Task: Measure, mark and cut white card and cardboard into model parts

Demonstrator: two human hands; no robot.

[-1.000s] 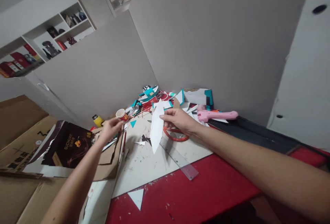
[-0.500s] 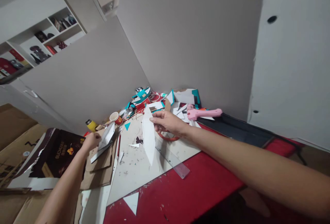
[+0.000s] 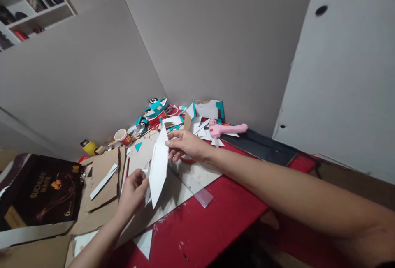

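Observation:
Between the thumb and fingers of my right hand (image 3: 187,144) is a long white card piece (image 3: 159,169) with pointed ends, held upright above the work board. My left hand (image 3: 134,190) is closed on a folded white card piece (image 3: 147,197), mostly hidden behind the pointed one. The two pieces overlap in view; I cannot tell whether they touch. Below my right hand, a clear ruler (image 3: 203,196) lies across the board's edge. A white triangle (image 3: 145,243) rests near my left forearm on the red table cover (image 3: 222,214).
A pink glue gun (image 3: 230,128) lies among white scraps at the back right. Behind my left hand stand a paper cup (image 3: 122,137) and a yellow bottle (image 3: 89,147). Cardboard (image 3: 106,165) with a white strip (image 3: 104,181) and a dark box (image 3: 43,194) are left.
My left hand has brought the folded card from over the cardboard at left to beside the pointed piece. A white strip now shows on the cardboard. The view has shifted right.

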